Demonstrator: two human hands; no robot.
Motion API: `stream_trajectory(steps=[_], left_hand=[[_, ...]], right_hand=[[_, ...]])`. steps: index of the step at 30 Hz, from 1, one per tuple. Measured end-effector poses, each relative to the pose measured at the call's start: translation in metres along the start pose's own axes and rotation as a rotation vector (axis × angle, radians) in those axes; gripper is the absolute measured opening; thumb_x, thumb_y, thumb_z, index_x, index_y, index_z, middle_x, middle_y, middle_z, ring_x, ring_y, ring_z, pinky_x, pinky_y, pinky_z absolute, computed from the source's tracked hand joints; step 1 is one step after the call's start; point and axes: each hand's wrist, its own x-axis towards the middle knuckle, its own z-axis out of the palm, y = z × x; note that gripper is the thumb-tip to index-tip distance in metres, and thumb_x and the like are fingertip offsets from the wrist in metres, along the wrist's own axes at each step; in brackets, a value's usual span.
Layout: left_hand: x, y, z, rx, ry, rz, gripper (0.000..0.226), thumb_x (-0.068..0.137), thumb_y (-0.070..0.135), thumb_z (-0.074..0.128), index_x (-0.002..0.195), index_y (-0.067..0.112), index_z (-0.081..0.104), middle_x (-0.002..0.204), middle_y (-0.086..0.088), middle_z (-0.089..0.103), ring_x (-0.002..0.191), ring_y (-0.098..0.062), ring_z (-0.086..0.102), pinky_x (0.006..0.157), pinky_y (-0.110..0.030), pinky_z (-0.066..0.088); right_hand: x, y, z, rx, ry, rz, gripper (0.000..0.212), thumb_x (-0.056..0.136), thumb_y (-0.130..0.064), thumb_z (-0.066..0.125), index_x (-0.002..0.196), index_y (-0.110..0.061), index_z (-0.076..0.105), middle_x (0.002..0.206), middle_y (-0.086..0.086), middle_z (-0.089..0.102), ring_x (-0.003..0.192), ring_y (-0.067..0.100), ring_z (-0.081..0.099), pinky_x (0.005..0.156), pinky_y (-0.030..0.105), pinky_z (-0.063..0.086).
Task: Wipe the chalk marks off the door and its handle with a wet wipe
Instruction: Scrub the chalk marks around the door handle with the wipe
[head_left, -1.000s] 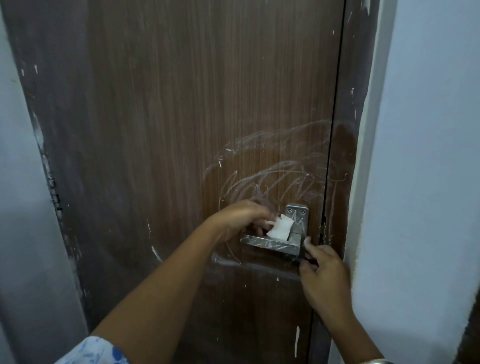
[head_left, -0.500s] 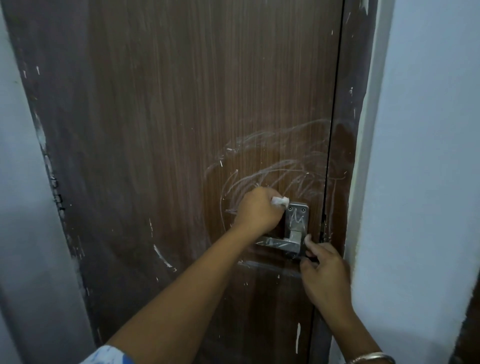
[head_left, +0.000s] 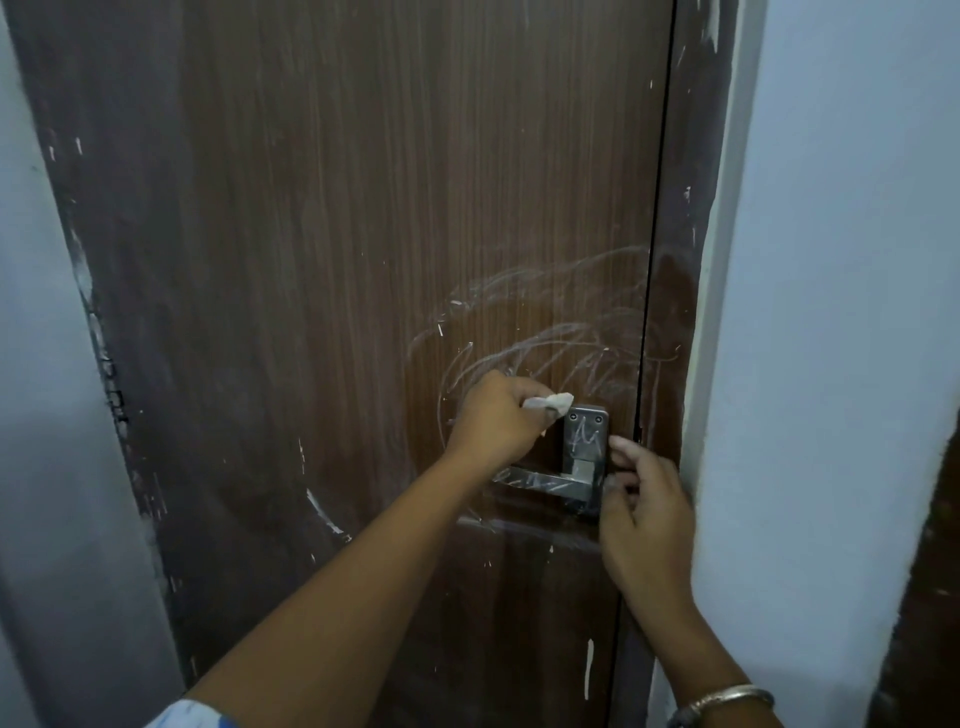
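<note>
Straight ahead, a tall brown door (head_left: 337, 260) fills most of the view, its wood-grain face smooth and lined from top to bottom. Pale blue-grey walls (head_left: 831, 260) close in at nine o'clock and three o'clock, leaving only a narrow space in front. A dark door frame (head_left: 680, 208) runs up the three o'clock side, with a thin black gap between it and the door's edge. White chalk marks (head_left: 545, 322) loop in scribbled arcs at about four o'clock on the door, and some cross onto the frame. Below them is the metal handle (head_left: 545, 480), a flat lever on an upright rectangular plate (head_left: 584, 436), both scrawled with chalk. The left hand (head_left: 493, 421), at ten o'clock of the plate, grasps a crumpled white wet wipe (head_left: 550, 402) that touches the plate's top corner. The right hand (head_left: 644, 509) lies at the door's edge, at three o'clock of the handle, with its fingers curled. Whether it grips anything cannot be told. A metal bangle (head_left: 727, 699) circles that wrist.
</note>
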Motion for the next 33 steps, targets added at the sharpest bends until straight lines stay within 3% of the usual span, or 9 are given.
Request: stream_trajectory(steps=[3, 5, 10, 13, 17, 21, 25, 30, 33], left_hand=[[-0.005, 0.008, -0.004, -0.039, -0.077, 0.050, 0.014, 0.084, 0.015, 0.064, 0.097, 0.019, 0.069, 0.079, 0.008, 0.065, 0.070, -0.008, 0.061, 0.060, -0.022, 0.047], [-0.006, 0.012, -0.003, -0.065, -0.101, 0.068, 0.014, 0.084, 0.013, 0.064, 0.095, 0.022, 0.066, 0.087, 0.004, 0.067, 0.078, -0.011, 0.064, 0.068, -0.028, 0.053], [-0.010, 0.010, -0.010, -0.282, -0.072, -0.020, 0.020, 0.087, 0.009, 0.058, 0.098, 0.024, 0.051, 0.084, 0.005, 0.066, 0.079, -0.012, 0.063, 0.070, -0.033, 0.051], [-0.012, -0.003, -0.025, -0.271, 0.012, 0.002, 0.024, 0.088, 0.004, 0.056, 0.089, 0.027, 0.052, 0.092, 0.000, 0.066, 0.084, -0.011, 0.062, 0.067, -0.027, 0.050], [-0.024, -0.028, -0.033, -0.118, 0.012, -0.015, 0.032, 0.084, -0.005, 0.053, 0.085, 0.026, 0.061, 0.090, 0.007, 0.064, 0.083, -0.004, 0.059, 0.068, -0.013, 0.045], [-0.035, -0.048, -0.031, -0.089, 0.016, -0.075, 0.033, 0.085, -0.005, 0.052, 0.090, 0.026, 0.062, 0.094, 0.005, 0.064, 0.088, -0.006, 0.060, 0.070, -0.016, 0.046], [-0.043, -0.060, -0.026, -0.088, 0.009, -0.079, 0.030, 0.084, -0.004, 0.053, 0.096, 0.022, 0.062, 0.095, 0.003, 0.062, 0.091, -0.011, 0.059, 0.075, -0.020, 0.046], [-0.043, -0.062, -0.020, -0.068, 0.003, -0.048, 0.030, 0.083, -0.002, 0.057, 0.094, 0.026, 0.059, 0.101, 0.003, 0.058, 0.093, -0.008, 0.057, 0.079, -0.019, 0.045], [-0.044, -0.059, -0.020, -0.053, -0.003, -0.028, 0.028, 0.083, 0.000, 0.059, 0.100, 0.022, 0.060, 0.101, 0.006, 0.055, 0.094, -0.005, 0.055, 0.080, -0.017, 0.043]], right_hand=[[0.017, -0.017, 0.003, -0.063, -0.058, -0.156, 0.050, 0.086, -0.009, 0.061, 0.133, -0.020, 0.049, 0.117, -0.009, 0.050, 0.099, 0.004, 0.053, 0.079, 0.017, 0.046], [0.027, -0.025, 0.007, -0.108, -0.131, -0.209, 0.051, 0.084, -0.008, 0.064, 0.132, -0.016, 0.051, 0.118, -0.003, 0.056, 0.099, 0.008, 0.056, 0.080, 0.013, 0.044], [0.039, -0.025, 0.006, -0.236, -0.004, -0.216, 0.024, 0.087, -0.005, 0.058, 0.110, -0.004, 0.065, 0.104, 0.010, 0.067, 0.088, 0.012, 0.058, 0.071, 0.003, 0.035], [0.041, -0.019, 0.002, -0.229, 0.092, -0.133, 0.019, 0.085, -0.001, 0.057, 0.104, -0.001, 0.059, 0.109, 0.017, 0.054, 0.089, 0.012, 0.046, 0.072, -0.006, 0.026], [0.041, -0.016, 0.004, -0.203, 0.086, -0.094, 0.035, 0.086, 0.002, 0.053, 0.118, -0.012, 0.053, 0.109, 0.003, 0.048, 0.092, 0.006, 0.041, 0.067, -0.007, 0.029], [0.043, -0.016, 0.007, -0.260, 0.069, -0.205, 0.029, 0.083, 0.008, 0.055, 0.105, -0.006, 0.067, 0.098, 0.014, 0.059, 0.092, 0.029, 0.053, 0.071, 0.011, 0.029], [0.042, -0.021, 0.008, -0.245, 0.068, -0.262, 0.022, 0.077, 0.008, 0.062, 0.094, -0.005, 0.066, 0.100, 0.013, 0.060, 0.082, 0.012, 0.051, 0.067, 0.006, 0.033], [0.046, -0.021, 0.014, -0.464, -0.043, -0.452, 0.020, 0.071, 0.007, 0.069, 0.087, -0.004, 0.068, 0.080, 0.012, 0.066, 0.075, 0.028, 0.056, 0.060, 0.031, 0.046], [0.051, -0.019, 0.015, -0.539, -0.052, -0.460, 0.019, 0.073, 0.002, 0.070, 0.090, -0.003, 0.066, 0.083, 0.015, 0.067, 0.076, 0.030, 0.057, 0.061, 0.033, 0.045]])
